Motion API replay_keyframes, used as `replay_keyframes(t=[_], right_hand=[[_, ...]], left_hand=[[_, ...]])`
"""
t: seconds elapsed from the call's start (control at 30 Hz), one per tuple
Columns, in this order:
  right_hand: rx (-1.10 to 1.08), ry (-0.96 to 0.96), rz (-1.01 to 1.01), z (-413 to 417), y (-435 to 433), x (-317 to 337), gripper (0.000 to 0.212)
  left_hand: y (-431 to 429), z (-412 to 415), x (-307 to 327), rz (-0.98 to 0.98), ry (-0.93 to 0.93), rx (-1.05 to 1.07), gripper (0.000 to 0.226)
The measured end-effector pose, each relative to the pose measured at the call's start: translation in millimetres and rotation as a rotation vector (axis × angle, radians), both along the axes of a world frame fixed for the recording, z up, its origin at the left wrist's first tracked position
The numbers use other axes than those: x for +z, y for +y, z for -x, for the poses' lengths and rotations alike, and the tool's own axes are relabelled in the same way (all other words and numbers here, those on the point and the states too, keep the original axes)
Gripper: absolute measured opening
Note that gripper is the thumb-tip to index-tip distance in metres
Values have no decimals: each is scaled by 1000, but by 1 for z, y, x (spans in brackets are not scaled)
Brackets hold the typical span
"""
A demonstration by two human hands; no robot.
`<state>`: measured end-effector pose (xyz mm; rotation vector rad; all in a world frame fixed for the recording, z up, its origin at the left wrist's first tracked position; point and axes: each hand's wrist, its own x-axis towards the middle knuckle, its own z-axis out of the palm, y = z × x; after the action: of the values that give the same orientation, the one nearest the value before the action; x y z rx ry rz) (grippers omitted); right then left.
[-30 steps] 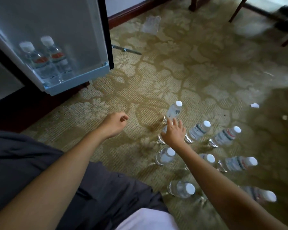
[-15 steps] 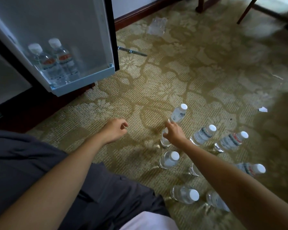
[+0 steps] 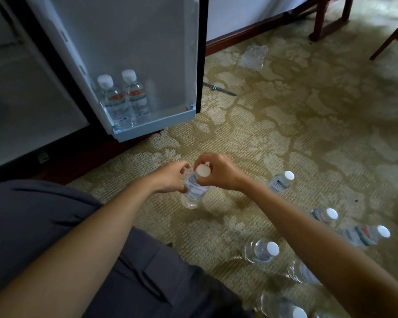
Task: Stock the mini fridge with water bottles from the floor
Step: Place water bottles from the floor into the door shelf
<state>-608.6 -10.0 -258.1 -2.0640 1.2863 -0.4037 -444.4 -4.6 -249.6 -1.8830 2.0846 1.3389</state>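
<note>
A clear water bottle [image 3: 194,191] with a white cap hangs above the carpet between both hands. My right hand [image 3: 218,172] grips its neck just under the cap. My left hand [image 3: 170,177] closes on the bottle's side from the left. The mini fridge door [image 3: 133,56] stands open at upper left, and two bottles [image 3: 124,99] stand upright in its lower shelf [image 3: 156,125]. Several more bottles stand on the carpet at the right, among them one [image 3: 280,181] close to my right wrist and one [image 3: 262,250] under my right forearm.
A patterned green carpet [image 3: 274,134] covers the floor. Crumpled clear plastic wrap [image 3: 253,56] and a thin metal rod [image 3: 220,88] lie beyond the fridge door. Dark wooden furniture legs [image 3: 326,21] stand at the top right. My dark trouser leg [image 3: 44,221] fills the lower left.
My right hand took a bottle off the floor and carried it left toward the fridge. My left hand moved in and closed on its side. The view has shifted toward the fridge.
</note>
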Motion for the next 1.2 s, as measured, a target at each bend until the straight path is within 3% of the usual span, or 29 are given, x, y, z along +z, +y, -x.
replay_keyframes(t=[0.13,0.33,0.47,0.6,0.7,0.93,1.07,1.2], right_hand=[[69,-83,25,-33,-24,27,23],[110,-196,-49,-62,-60,57,25],[123,-215,-53,-73,-79,65,27],[52,-321,-267,-71,-92,53,44],[42,-185,-321,-74,-93,24,54],[-35,-309,-444,-99,-103,0,53],[-162,-390,-391,-115,-115,-3,62],[-328,-359,-168,-136,-124,-6,60]], left_hand=[[-12,-24,5,2,51,42,64],[-35,-45,13,169,145,137,76],[-47,-55,20,290,99,193,70],[-62,-75,20,271,222,407,56],[-71,-85,24,276,307,541,53],[-89,-85,36,240,490,501,60],[-103,-84,39,331,469,534,57],[-118,-83,35,400,456,610,57]])
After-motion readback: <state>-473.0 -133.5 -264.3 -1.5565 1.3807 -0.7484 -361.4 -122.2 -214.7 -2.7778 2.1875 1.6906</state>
